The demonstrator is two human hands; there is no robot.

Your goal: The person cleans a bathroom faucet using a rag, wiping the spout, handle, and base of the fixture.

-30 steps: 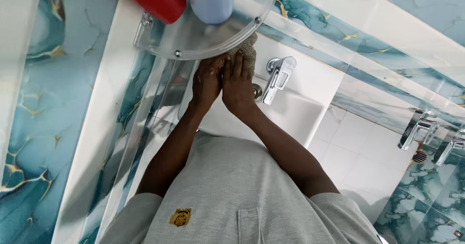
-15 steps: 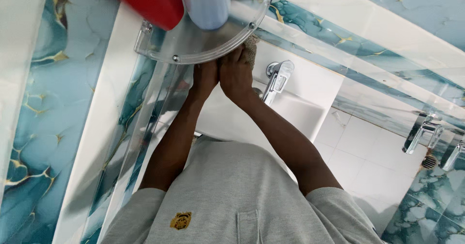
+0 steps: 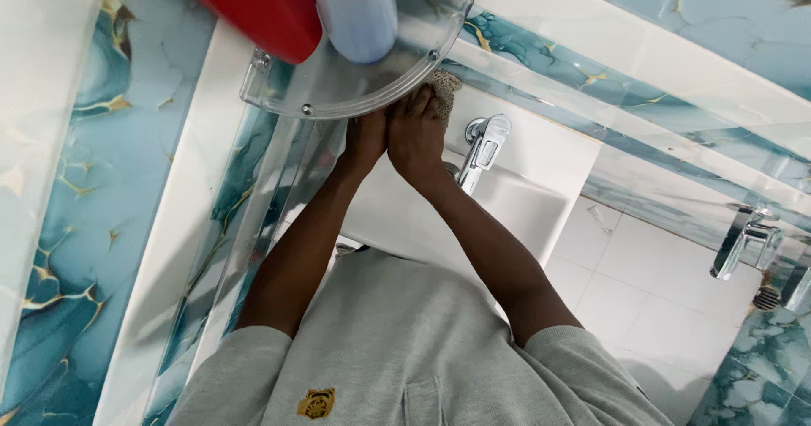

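We see left hand [image 3: 365, 141] and right hand [image 3: 416, 134] pressed together mid-frame under the clear corner shelf [image 3: 372, 88]; right fingers closed on a grey cloth [image 3: 445, 88], left grip unclear, above white sink [image 3: 524, 202], beside tap [image 3: 483, 145].

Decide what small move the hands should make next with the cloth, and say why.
Probably slide the cloth toward the tap: the left hand and right hand meet on it at the back of the sink, under the glass shelf, with the tap just beside them.
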